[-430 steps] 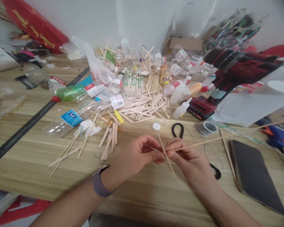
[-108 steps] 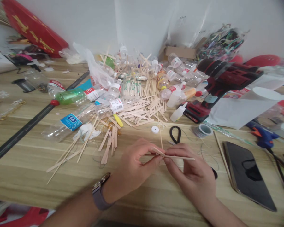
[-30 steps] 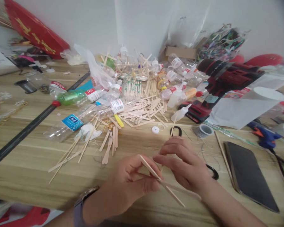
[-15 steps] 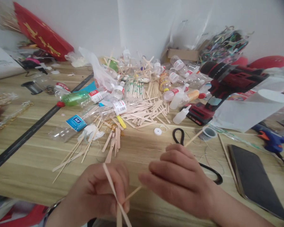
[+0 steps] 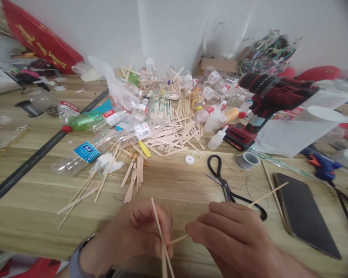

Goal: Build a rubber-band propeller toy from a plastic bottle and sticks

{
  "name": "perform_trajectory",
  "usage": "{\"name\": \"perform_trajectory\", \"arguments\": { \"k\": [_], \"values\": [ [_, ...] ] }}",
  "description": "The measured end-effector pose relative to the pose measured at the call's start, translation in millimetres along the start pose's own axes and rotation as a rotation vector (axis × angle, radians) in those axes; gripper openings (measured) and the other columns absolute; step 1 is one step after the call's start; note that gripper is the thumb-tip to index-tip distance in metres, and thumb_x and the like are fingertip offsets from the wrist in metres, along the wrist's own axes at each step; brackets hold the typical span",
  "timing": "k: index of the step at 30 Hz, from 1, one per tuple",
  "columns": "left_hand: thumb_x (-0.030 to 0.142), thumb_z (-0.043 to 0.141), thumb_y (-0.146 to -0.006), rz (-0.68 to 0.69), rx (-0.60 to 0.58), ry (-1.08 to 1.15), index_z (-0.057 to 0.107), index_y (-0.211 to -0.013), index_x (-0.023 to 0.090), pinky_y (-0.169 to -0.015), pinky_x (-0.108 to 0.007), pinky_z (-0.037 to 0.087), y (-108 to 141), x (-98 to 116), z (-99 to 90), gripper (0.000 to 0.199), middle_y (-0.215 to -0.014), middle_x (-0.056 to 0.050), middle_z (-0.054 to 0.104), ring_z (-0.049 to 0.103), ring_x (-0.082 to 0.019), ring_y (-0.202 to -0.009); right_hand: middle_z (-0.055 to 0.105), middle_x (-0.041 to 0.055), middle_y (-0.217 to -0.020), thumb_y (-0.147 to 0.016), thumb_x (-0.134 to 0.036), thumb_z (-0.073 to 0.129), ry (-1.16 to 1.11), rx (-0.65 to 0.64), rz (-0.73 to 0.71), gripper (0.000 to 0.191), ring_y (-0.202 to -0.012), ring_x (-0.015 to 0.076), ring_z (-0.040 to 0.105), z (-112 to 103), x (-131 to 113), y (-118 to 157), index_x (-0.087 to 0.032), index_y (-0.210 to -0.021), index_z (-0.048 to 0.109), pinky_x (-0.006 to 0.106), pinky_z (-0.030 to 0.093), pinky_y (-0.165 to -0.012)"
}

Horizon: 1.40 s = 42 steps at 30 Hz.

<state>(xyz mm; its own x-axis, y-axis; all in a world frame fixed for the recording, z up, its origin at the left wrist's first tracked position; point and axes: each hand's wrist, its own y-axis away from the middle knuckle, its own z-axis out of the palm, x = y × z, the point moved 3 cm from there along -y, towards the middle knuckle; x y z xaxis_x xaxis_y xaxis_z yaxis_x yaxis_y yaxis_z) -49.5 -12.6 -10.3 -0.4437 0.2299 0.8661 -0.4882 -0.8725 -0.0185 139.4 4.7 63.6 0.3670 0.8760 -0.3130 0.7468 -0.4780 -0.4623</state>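
Observation:
At the bottom middle, my left hand [image 5: 133, 231] is closed on flat wooden craft sticks [image 5: 157, 220] that cross each other near the thumb tip. My right hand [image 5: 234, 235] is closed round a thin bamboo skewer [image 5: 269, 194]. One end of the skewer reaches the sticks at my left fingertips, and the other sticks out past my right knuckles. Whether its tip passes into or only touches the crossing, I cannot tell. Black-handled scissors [image 5: 226, 190] lie open on the table just beyond my right hand, which partly covers them.
A phone [image 5: 304, 212] lies right of my right hand, near a thread spool [image 5: 248, 160] and a glue gun [image 5: 324, 164]. A red drill [image 5: 266, 104] stands at the back right. Piled craft sticks [image 5: 174, 141], plastic bottles [image 5: 89, 119] and skewers [image 5: 78, 193] spread across the middle and left.
Both hands have moved to the right, my right hand also lower, uncovering more of the scissors. The skewer's far end has swung down and right. The view has shifted slightly.

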Motion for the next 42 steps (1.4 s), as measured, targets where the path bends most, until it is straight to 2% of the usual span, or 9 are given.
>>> {"name": "perform_trajectory", "arguments": {
  "k": [4, 9, 14, 19, 23, 26, 33, 37, 42],
  "values": [
    [0.027, 0.081, -0.079, -0.037, -0.023, -0.083, 0.072, -0.072, 0.019, -0.064, -0.025, 0.048, -5, 3, -1.3, 0.014, -0.066, -0.001, 0.068, 0.064, -0.014, -0.068, 0.062, 0.0006, -0.065, -0.090, 0.000, 0.042, -0.137, -0.084, 0.068, 0.029, -0.058, 0.0138, 0.053, 4, 3, 4, -0.017, -0.087, 0.065, 0.028, 0.036, -0.052],
    [0.026, 0.082, -0.077, -0.043, -0.015, -0.157, 0.072, -0.070, 0.019, -0.065, -0.024, 0.048, -9, 4, -2.6, 0.014, -0.067, -0.001, 0.069, 0.065, -0.014, -0.067, 0.060, 0.0002, -0.066, -0.088, 0.002, 0.042, -0.201, -0.141, 0.126, 0.029, -0.060, 0.0133, 0.053, 8, 5, 3, -0.018, -0.085, 0.062, 0.026, 0.036, -0.054],
    [0.034, 0.082, -0.077, -0.050, -0.018, -0.171, 0.070, -0.067, 0.017, -0.065, -0.026, 0.048, -13, 1, -0.7, 0.023, -0.066, -0.002, 0.069, 0.065, -0.015, -0.067, 0.060, 0.0005, -0.067, -0.087, 0.001, 0.042, -0.192, -0.137, 0.141, 0.028, -0.059, 0.0138, 0.052, 2, 6, 0, -0.018, -0.088, 0.062, 0.026, 0.036, -0.053],
    [0.027, 0.083, -0.076, -0.064, -0.009, -0.128, 0.068, -0.066, 0.017, -0.063, -0.024, 0.048, -15, -2, 1.2, 0.021, -0.066, -0.001, 0.068, 0.064, -0.014, -0.066, 0.061, 0.0012, -0.068, -0.086, 0.003, 0.040, -0.141, -0.173, 0.139, 0.031, -0.060, 0.0147, 0.052, -2, 6, 1, -0.019, -0.088, 0.062, 0.028, 0.035, -0.053],
    [0.016, 0.083, -0.074, -0.065, -0.006, -0.076, 0.070, -0.071, 0.018, -0.064, -0.022, 0.049, -13, -5, 1.2, 0.014, -0.071, 0.000, 0.069, 0.065, -0.012, -0.068, 0.060, 0.0010, -0.066, -0.086, 0.002, 0.039, -0.138, -0.162, 0.120, 0.030, -0.059, 0.0147, 0.052, 0, 5, 4, -0.018, -0.085, 0.062, 0.028, 0.035, -0.052],
    [0.014, 0.084, -0.073, -0.093, -0.001, -0.018, 0.070, -0.073, 0.018, -0.064, -0.021, 0.049, -14, -7, 1.1, 0.015, -0.072, 0.001, 0.067, 0.065, -0.011, -0.069, 0.059, 0.0004, -0.065, -0.086, 0.003, 0.039, -0.125, -0.150, 0.127, 0.031, -0.058, 0.0141, 0.050, 0, 5, 5, -0.018, -0.084, 0.062, 0.028, 0.034, -0.052],
    [0.023, 0.087, -0.070, -0.206, 0.016, 0.103, 0.066, -0.082, 0.017, -0.058, -0.019, 0.048, -15, -11, 1.9, 0.025, -0.074, 0.002, 0.065, 0.060, -0.008, -0.062, 0.060, 0.0005, -0.064, -0.087, 0.002, 0.040, -0.122, -0.103, 0.104, 0.030, -0.057, 0.0148, 0.051, -3, 7, 3, -0.018, -0.090, 0.062, 0.028, 0.034, -0.051],
    [0.027, 0.088, -0.069, -0.156, 0.037, 0.063, 0.064, -0.081, 0.017, -0.061, -0.019, 0.043, -17, -9, 3.8, 0.029, -0.071, 0.003, 0.063, 0.054, -0.008, -0.064, 0.059, 0.0006, -0.063, -0.086, 0.003, 0.040, -0.119, -0.085, 0.090, 0.031, -0.056, 0.0148, 0.051, -1, 8, 3, -0.018, -0.090, 0.062, 0.027, 0.034, -0.051],
    [0.036, 0.092, -0.063, -0.122, 0.040, 0.051, 0.066, -0.086, 0.017, -0.066, -0.022, 0.040, -25, -7, 2.0, 0.039, -0.078, 0.001, 0.066, 0.054, -0.010, -0.070, 0.059, 0.0002, -0.062, -0.084, 0.004, 0.040, -0.086, -0.028, 0.087, 0.031, -0.055, 0.0146, 0.050, -1, 10, 3, -0.018, -0.089, 0.062, 0.027, 0.035, -0.050]
  ]
}}
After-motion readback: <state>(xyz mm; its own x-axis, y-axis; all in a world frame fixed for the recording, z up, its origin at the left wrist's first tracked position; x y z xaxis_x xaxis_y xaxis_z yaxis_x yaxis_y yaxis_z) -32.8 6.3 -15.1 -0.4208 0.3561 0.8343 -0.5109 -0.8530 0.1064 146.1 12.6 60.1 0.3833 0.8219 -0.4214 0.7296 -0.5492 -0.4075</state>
